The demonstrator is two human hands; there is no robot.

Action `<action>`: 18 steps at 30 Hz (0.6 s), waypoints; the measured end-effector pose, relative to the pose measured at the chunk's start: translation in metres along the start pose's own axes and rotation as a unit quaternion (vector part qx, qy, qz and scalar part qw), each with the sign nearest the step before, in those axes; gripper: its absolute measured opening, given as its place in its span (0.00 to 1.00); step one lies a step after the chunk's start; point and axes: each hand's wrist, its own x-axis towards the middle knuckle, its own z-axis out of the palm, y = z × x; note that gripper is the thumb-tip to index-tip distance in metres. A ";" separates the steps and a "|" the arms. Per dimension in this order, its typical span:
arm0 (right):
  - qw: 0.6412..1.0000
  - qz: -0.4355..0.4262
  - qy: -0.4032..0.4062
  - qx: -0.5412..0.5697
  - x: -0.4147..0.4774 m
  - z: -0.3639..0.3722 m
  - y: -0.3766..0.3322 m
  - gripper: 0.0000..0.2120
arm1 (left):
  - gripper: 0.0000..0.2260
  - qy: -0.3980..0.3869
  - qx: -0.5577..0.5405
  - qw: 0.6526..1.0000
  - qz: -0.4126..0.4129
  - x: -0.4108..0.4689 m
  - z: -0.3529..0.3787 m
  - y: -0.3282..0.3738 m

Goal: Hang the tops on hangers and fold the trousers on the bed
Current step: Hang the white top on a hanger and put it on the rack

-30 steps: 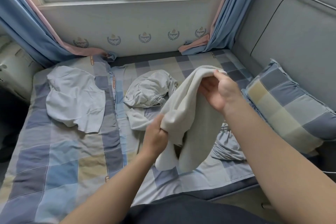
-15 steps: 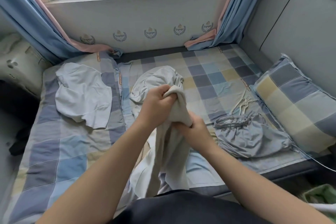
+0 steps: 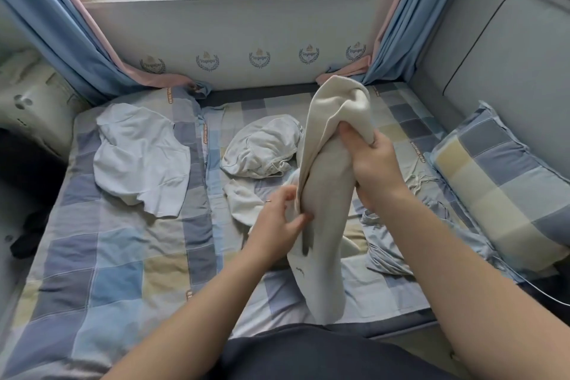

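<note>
A cream garment (image 3: 324, 194) with a small dark logo hangs lengthwise above the checked bed (image 3: 123, 271). My right hand (image 3: 370, 163) grips its upper part, its top fold draping over my fingers. My left hand (image 3: 277, 222) pinches its left edge lower down. On the bed lie a pale blue top (image 3: 142, 157) at the left, a crumpled white garment (image 3: 262, 148) in the middle, and a grey-blue drawstring garment (image 3: 401, 244) at the right, partly hidden by my right arm.
A checked pillow (image 3: 499, 185) leans on the grey padded headboard (image 3: 499, 49) at the right. Blue and pink curtains (image 3: 61, 40) frame the window wall behind the bed. A dark item (image 3: 27, 244) lies on the floor at the left. No hangers are in view.
My right hand has risen from low beside the left hand to the garment's upper part, lifting it. My left hand has dropped to the garment's lower left edge.
</note>
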 end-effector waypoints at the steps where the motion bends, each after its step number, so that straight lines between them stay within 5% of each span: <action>1: 1.000 0.010 -0.007 0.018 0.000 -0.001 -0.005 0.15 | 0.21 0.015 0.001 1.000 0.004 0.005 -0.001 -0.001; 5: 0.996 0.058 -0.045 0.059 -0.005 -0.006 -0.017 0.15 | 0.34 0.017 0.023 0.999 0.030 0.021 -0.008 0.008; 9: 0.990 0.098 -0.087 0.056 -0.006 -0.016 -0.019 0.20 | 0.39 -0.092 -0.077 0.992 0.045 0.022 -0.011 0.017; 14: 0.992 0.096 -0.083 0.004 0.007 -0.033 -0.015 0.19 | 0.16 -0.178 -0.063 0.982 0.023 0.017 -0.014 0.031; 18: 0.992 0.057 0.026 -0.110 0.030 -0.059 0.001 0.18 | 0.11 -0.153 -0.136 0.975 -0.082 0.009 -0.032 0.030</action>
